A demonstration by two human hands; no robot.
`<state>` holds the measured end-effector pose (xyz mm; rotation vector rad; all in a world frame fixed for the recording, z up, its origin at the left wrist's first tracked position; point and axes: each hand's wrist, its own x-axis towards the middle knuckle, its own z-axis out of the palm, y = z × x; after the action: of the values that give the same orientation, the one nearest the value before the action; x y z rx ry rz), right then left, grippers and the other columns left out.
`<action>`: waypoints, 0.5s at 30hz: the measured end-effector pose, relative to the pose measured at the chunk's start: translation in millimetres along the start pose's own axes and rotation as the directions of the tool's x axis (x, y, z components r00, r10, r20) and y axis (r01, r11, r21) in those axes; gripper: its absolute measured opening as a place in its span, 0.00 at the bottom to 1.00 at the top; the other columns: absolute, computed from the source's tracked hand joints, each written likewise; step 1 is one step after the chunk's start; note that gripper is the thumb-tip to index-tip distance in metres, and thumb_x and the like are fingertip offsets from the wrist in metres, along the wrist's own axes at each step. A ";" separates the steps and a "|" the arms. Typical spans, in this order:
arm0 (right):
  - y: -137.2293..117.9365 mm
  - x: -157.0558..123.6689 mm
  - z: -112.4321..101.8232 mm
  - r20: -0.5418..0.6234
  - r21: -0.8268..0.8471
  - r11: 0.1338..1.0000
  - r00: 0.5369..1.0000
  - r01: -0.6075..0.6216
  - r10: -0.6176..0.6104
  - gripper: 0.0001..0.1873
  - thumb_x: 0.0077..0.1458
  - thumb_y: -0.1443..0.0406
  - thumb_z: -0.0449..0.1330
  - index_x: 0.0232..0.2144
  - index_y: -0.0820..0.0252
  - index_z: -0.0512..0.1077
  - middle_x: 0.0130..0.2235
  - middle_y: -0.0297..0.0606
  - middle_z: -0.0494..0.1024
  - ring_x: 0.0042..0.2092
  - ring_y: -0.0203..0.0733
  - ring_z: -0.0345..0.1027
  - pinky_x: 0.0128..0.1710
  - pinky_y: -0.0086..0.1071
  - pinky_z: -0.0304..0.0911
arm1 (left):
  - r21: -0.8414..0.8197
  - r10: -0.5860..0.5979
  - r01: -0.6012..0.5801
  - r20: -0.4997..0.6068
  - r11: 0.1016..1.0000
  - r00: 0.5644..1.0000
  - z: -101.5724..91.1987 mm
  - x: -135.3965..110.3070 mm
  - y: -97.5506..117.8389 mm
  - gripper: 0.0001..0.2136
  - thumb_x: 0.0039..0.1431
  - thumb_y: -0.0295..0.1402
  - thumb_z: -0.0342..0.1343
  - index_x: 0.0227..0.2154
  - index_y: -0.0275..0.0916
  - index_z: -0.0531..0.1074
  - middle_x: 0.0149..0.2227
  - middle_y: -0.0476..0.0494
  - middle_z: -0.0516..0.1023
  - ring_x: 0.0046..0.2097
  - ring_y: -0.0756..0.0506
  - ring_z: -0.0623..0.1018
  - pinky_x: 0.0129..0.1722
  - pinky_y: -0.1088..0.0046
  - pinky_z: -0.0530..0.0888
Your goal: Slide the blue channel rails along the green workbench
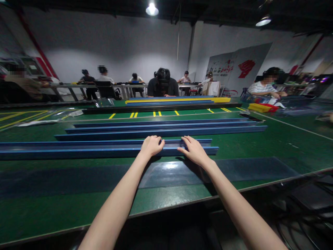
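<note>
In the head view, a long blue channel rail (104,151) lies across the green table in front of me. My left hand (152,145) is on it, its fingers bent over the far wall, with the fingertips partly hidden. To the right, near the rail's right end, my right hand (194,149) also grips the rail; its thumb is apart from its curved fingers. The two hands have a short gap between them. Under my forearms, a clear plastic strip (239,168) lies flat along the near side.
Several more blue rails (166,131) lie just beyond. Farther back are a black rail (161,108) and a yellow rail (221,100). A yellow tray (258,108) is at the right. One person (163,83) sits opposite; others sit around. The table edge (166,209) runs before me.
</note>
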<state>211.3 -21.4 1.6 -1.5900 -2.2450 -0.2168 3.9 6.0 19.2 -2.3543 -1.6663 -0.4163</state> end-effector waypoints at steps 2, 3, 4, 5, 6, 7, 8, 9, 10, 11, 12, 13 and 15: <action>14.7 -5.4 -0.5 -0.026 -0.013 0.999 0.999 -0.037 0.037 0.34 0.55 0.47 0.44 0.54 0.66 0.61 0.56 0.49 0.63 0.59 0.49 0.51 0.56 0.41 0.49 | 0.014 -0.023 0.023 0.005 1.000 1.000 -2.2 -0.4 -3.6 0.18 0.59 0.37 0.39 0.33 0.38 0.74 0.35 0.42 0.77 0.37 0.44 0.75 0.37 0.71 0.67; 21.5 -7.9 -0.3 -0.037 -0.018 0.998 0.998 -0.055 0.054 0.33 0.55 0.47 0.44 0.54 0.65 0.61 0.56 0.48 0.63 0.59 0.50 0.51 0.56 0.42 0.48 | 0.020 -0.031 0.031 0.006 0.999 1.000 -3.2 -0.8 -5.4 0.17 0.59 0.37 0.39 0.33 0.39 0.74 0.35 0.43 0.77 0.37 0.44 0.75 0.36 0.71 0.67; 27.4 -10.1 0.0 -0.049 -0.022 0.997 0.996 -0.076 0.075 0.33 0.54 0.47 0.45 0.53 0.64 0.62 0.55 0.48 0.64 0.59 0.50 0.51 0.56 0.43 0.47 | 0.025 -0.036 0.036 0.005 0.999 0.999 -3.9 -1.2 -7.0 0.17 0.59 0.37 0.39 0.33 0.39 0.74 0.35 0.43 0.77 0.37 0.44 0.75 0.36 0.71 0.67; 32.2 -11.9 0.6 -0.059 -0.026 0.996 0.994 -0.090 0.088 0.33 0.54 0.47 0.45 0.53 0.64 0.62 0.55 0.48 0.64 0.58 0.50 0.52 0.56 0.44 0.47 | 0.030 -0.038 0.038 0.007 0.999 0.999 -4.5 -1.7 -8.2 0.17 0.59 0.37 0.40 0.33 0.39 0.74 0.35 0.43 0.77 0.37 0.45 0.75 0.36 0.72 0.67; 35.5 -13.3 1.2 -0.065 -0.028 0.995 0.993 -0.097 0.095 0.33 0.54 0.47 0.44 0.52 0.63 0.62 0.55 0.48 0.64 0.58 0.49 0.53 0.56 0.44 0.47 | 0.036 -0.038 0.037 0.009 0.999 0.999 -4.8 -2.2 -9.0 0.17 0.59 0.37 0.40 0.33 0.39 0.74 0.35 0.43 0.77 0.37 0.45 0.75 0.36 0.72 0.67; 37.6 -14.3 2.0 -0.070 -0.032 0.995 0.993 -0.099 0.097 0.33 0.54 0.47 0.44 0.52 0.63 0.63 0.54 0.48 0.65 0.57 0.49 0.54 0.56 0.44 0.47 | 0.042 -0.034 0.034 0.011 0.999 0.999 -4.7 -2.6 -9.5 0.17 0.59 0.36 0.40 0.33 0.38 0.74 0.35 0.43 0.77 0.37 0.45 0.75 0.36 0.72 0.67; 38.4 -14.9 2.8 -0.075 -0.036 0.995 0.993 -0.097 0.094 0.32 0.54 0.47 0.44 0.52 0.63 0.63 0.54 0.48 0.65 0.57 0.49 0.54 0.56 0.44 0.48 | 0.050 -0.028 0.028 0.011 0.998 1.000 -4.3 -3.0 -9.6 0.17 0.60 0.36 0.39 0.33 0.38 0.74 0.35 0.43 0.77 0.38 0.45 0.75 0.37 0.72 0.67; 38.4 -15.3 3.5 -0.079 -0.041 0.995 0.993 -0.095 0.091 0.32 0.55 0.47 0.44 0.52 0.63 0.63 0.53 0.48 0.66 0.56 0.49 0.55 0.55 0.44 0.48 | 0.058 -0.020 0.019 0.008 0.998 1.000 -3.7 -3.2 -9.6 0.17 0.60 0.36 0.39 0.33 0.38 0.74 0.35 0.43 0.77 0.38 0.45 0.75 0.37 0.72 0.67; 37.7 -15.5 4.2 -0.085 -0.046 0.995 0.992 -0.093 0.089 0.32 0.55 0.48 0.44 0.52 0.64 0.63 0.53 0.48 0.66 0.56 0.49 0.55 0.55 0.43 0.49 | 0.066 -0.010 0.009 0.005 0.998 1.000 -2.8 -3.4 -9.4 0.17 0.60 0.35 0.39 0.33 0.37 0.73 0.35 0.42 0.77 0.38 0.45 0.75 0.37 0.71 0.66; 36.8 -15.5 4.9 -0.092 -0.050 0.994 0.992 -0.093 0.088 0.32 0.55 0.48 0.44 0.52 0.64 0.63 0.53 0.48 0.66 0.56 0.49 0.55 0.54 0.43 0.49 | 0.073 0.000 0.000 0.002 0.997 1.000 -1.8 -3.5 -9.2 0.17 0.60 0.35 0.38 0.33 0.37 0.73 0.35 0.42 0.76 0.39 0.44 0.75 0.37 0.71 0.66; 35.9 -15.6 5.4 -0.099 -0.054 0.994 0.991 -0.095 0.090 0.31 0.55 0.48 0.44 0.52 0.64 0.63 0.53 0.48 0.66 0.56 0.49 0.55 0.54 0.43 0.49 | 0.080 0.009 -0.009 0.001 0.997 1.000 -0.8 -3.5 -9.0 0.17 0.61 0.35 0.38 0.33 0.36 0.73 0.35 0.41 0.76 0.39 0.44 0.75 0.37 0.70 0.66; 35.1 -15.8 5.9 -0.106 -0.057 0.994 0.990 -0.097 0.090 0.31 0.55 0.48 0.44 0.51 0.63 0.63 0.53 0.48 0.66 0.56 0.49 0.55 0.54 0.43 0.49 | 0.086 0.017 -0.017 0.001 0.996 1.000 0.1 -3.6 -8.9 0.18 0.61 0.35 0.38 0.33 0.36 0.73 0.35 0.41 0.76 0.39 0.44 0.75 0.37 0.70 0.66; 34.2 -16.4 6.7 -0.121 -0.068 0.993 0.989 -0.096 0.087 0.30 0.55 0.48 0.44 0.51 0.63 0.64 0.53 0.48 0.66 0.56 0.49 0.55 0.53 0.43 0.50 | 0.096 0.027 -0.027 0.002 0.995 1.000 1.7 -4.0 -8.6 0.17 0.61 0.34 0.38 0.33 0.35 0.72 0.35 0.40 0.76 0.39 0.44 0.75 0.37 0.70 0.66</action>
<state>246.5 -21.5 -14.0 -1.6679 -2.0920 -0.3619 -5.4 5.9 16.4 -2.3044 -1.6152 -0.3230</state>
